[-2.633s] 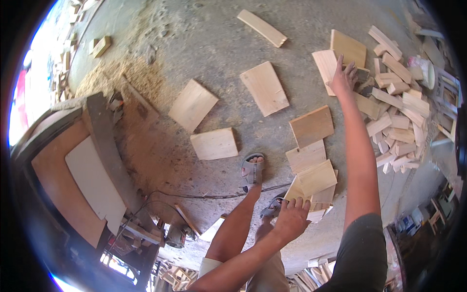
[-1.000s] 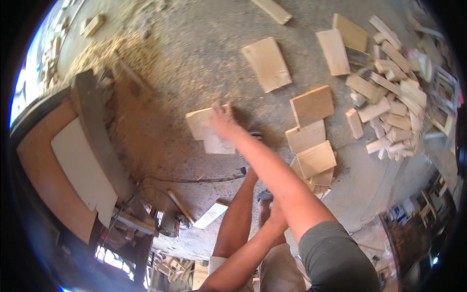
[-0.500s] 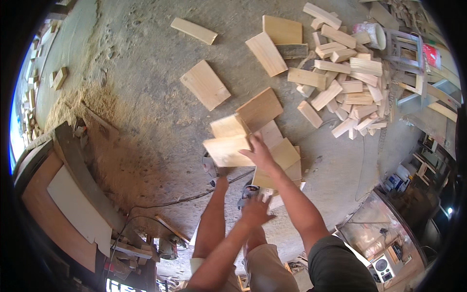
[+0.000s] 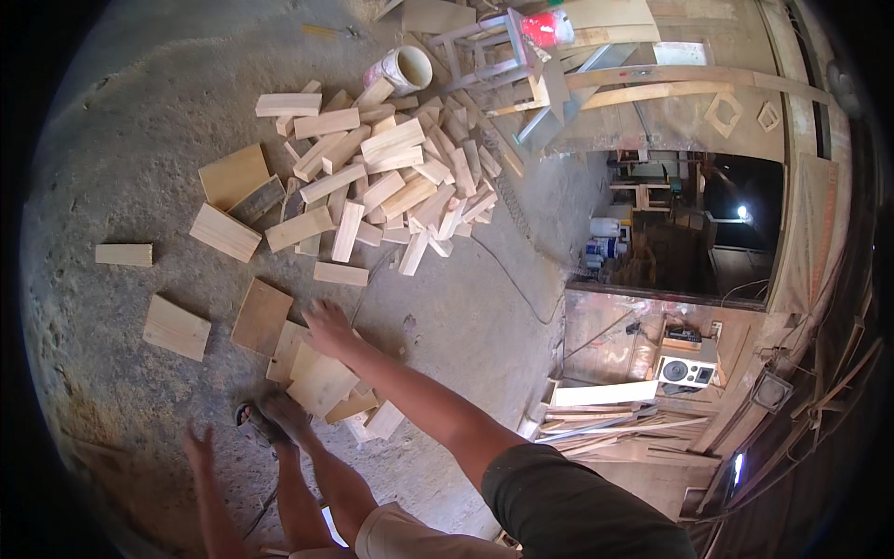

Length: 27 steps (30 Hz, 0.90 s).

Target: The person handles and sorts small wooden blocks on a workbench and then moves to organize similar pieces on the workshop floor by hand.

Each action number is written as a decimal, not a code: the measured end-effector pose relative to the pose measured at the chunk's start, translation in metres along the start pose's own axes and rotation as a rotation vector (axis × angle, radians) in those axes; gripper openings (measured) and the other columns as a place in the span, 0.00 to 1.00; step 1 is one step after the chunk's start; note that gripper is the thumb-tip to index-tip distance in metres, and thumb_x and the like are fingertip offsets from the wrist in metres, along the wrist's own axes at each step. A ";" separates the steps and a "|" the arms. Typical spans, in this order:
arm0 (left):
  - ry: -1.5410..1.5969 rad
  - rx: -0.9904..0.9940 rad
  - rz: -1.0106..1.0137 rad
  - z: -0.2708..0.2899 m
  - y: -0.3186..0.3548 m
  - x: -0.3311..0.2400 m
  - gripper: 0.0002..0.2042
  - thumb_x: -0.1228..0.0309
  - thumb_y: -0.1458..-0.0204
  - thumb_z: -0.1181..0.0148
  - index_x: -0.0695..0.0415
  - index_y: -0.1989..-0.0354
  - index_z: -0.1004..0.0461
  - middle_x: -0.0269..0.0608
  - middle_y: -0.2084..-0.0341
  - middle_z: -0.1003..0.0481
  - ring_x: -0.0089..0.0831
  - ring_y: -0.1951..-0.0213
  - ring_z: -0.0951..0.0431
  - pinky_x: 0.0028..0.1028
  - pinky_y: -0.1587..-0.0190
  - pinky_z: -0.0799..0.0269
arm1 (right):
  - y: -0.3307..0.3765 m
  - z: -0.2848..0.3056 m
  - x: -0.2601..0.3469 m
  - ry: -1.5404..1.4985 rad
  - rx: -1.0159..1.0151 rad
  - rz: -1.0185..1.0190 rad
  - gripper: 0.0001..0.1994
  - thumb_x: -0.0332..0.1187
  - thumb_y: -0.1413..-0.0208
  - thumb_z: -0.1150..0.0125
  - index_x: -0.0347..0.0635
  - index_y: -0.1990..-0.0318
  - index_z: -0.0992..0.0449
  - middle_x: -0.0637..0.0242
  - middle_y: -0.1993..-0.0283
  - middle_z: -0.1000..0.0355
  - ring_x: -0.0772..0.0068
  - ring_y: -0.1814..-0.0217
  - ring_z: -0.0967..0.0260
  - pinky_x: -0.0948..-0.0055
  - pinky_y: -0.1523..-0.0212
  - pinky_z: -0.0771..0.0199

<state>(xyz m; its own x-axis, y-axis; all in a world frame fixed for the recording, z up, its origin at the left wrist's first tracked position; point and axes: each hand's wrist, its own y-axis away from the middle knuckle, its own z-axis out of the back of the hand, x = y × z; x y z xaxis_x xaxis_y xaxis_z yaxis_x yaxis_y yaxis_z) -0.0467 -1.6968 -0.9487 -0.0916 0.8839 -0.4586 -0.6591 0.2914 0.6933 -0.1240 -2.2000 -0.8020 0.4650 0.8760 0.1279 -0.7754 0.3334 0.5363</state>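
Note:
My right hand [image 4: 328,328] is stretched out over a loose group of flat wooden boards on the floor, fingers extended, with nothing seen in it. Just below its wrist lies a pale board [image 4: 321,382], overlapping others. A browner board [image 4: 261,317] lies to the left of this hand, and another pale board [image 4: 177,326] lies farther left, apart from the group. My left hand [image 4: 198,449] is low at the left, beside my sandalled feet, with its fingers apart and empty.
A heap of short wooden blocks [image 4: 391,149] spreads beyond the boards. Behind it stand a white bucket [image 4: 410,70], a wooden frame [image 4: 484,51] and a red container [image 4: 547,28]. A cable [image 4: 521,293] crosses the floor; long strips [image 4: 615,429] and a speaker [image 4: 686,371] are at the right.
My view has swung to the right. The right hand, which was holding two boards, has let go of them; I cannot tell where they lie. The left hand is farther from the right.

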 end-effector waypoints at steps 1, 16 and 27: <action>-0.005 0.018 0.081 0.018 -0.017 0.006 0.34 0.55 0.40 0.33 0.62 0.30 0.36 0.60 0.35 0.33 0.56 0.33 0.33 0.49 0.34 0.35 | -0.027 0.010 0.015 0.013 0.054 0.005 0.33 0.44 0.50 0.28 0.38 0.38 0.29 0.44 0.36 0.35 0.40 0.32 0.38 0.44 0.33 0.37; -0.257 -0.414 -0.018 0.038 -0.246 -0.089 0.49 0.37 0.51 0.32 0.53 0.26 0.42 0.55 0.24 0.51 0.57 0.25 0.52 0.53 0.25 0.56 | -0.298 -0.031 0.052 0.413 0.083 -0.016 0.69 0.63 0.66 0.20 0.43 0.21 0.57 0.42 0.18 0.66 0.40 0.15 0.73 0.26 0.24 0.69; 0.530 -0.015 0.123 0.037 -0.219 -0.136 0.25 0.57 0.49 0.27 0.56 0.46 0.21 0.45 0.64 0.16 0.37 0.61 0.17 0.39 0.51 0.26 | -0.328 -0.013 0.066 0.459 0.130 0.184 0.53 0.53 0.63 0.18 0.47 0.28 0.39 0.54 0.23 0.46 0.51 0.18 0.55 0.38 0.21 0.58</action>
<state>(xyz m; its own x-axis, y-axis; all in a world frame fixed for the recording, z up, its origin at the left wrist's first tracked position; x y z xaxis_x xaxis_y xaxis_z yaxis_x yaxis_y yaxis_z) 0.1376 -1.8670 -1.0177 -0.5303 0.6043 -0.5947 -0.6300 0.1887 0.7534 0.1556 -2.2465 -0.9801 0.0679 0.9887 -0.1339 -0.7535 0.1388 0.6427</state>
